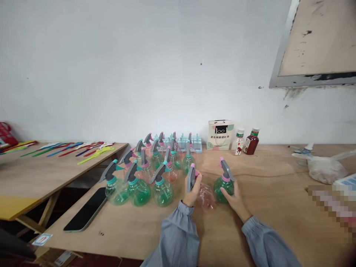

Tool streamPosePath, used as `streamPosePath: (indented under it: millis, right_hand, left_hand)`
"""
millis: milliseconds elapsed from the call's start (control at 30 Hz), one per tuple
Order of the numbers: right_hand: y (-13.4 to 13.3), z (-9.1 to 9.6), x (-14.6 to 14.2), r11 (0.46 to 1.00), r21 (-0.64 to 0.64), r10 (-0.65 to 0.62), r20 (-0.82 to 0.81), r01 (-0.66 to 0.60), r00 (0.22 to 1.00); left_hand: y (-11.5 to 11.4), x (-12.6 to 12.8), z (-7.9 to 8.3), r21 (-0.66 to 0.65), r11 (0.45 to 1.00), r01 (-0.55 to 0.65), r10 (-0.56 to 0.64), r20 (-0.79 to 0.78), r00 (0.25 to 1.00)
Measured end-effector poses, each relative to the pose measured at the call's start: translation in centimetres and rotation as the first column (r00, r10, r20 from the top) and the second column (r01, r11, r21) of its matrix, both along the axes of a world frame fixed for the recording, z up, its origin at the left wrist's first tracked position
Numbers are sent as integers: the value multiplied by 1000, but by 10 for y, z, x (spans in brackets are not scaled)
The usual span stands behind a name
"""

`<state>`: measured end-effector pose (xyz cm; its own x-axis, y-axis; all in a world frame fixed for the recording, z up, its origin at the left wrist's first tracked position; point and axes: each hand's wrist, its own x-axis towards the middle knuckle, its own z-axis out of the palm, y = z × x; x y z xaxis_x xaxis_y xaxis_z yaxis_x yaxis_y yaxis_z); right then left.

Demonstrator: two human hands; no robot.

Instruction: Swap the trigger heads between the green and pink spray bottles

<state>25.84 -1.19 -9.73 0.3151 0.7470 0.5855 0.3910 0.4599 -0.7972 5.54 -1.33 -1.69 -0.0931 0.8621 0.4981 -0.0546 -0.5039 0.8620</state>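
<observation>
My left hand (pixel 191 193) is closed around the neck of a pink clear spray bottle (pixel 205 196) with a grey trigger head. My right hand (pixel 235 195) wraps the side of a green spray bottle (pixel 224 188) with a grey and pink trigger. Both bottles stand on the wooden table (pixel 267 211) in front of me, side by side. To their left stands a cluster of several green and pink spray bottles (pixel 150 170).
A black phone (pixel 86 210) lies near the table's left edge. At the back wall stand a small paper bag (pixel 220 135), a white bottle (pixel 238 142) and a brown bottle (pixel 251 141). A plastic bag (pixel 325 167) lies at right. Coloured strips (pixel 69 149) lie on a second table at left.
</observation>
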Motion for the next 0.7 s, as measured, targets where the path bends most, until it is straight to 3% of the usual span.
streamPosePath:
  millis: [167,333,433,533,700]
  right_hand:
    - [0,0,1,1000,-12,22,3,-22,1000]
    - [0,0,1,1000,-4,8,-3,-8,1000]
    - [1,-1,1,1000,10,9,5,-9,1000]
    - [0,0,1,1000,5,15,5,-15,1000]
    - [0,0,1,1000,-7,11,4,-11,1000]
  left_hand:
    - [-1,-1,11,46,996,75,-76,6,997]
    - [-5,-4,5,1,1000,-11,11,-64,998]
    - [-6,-5,5,12,1000,28,-27,-100,995]
    - [-5,-3,7,25,996,85,-83,-52,995]
    - [-5,-4,8,15,999,47,-47,5,999]
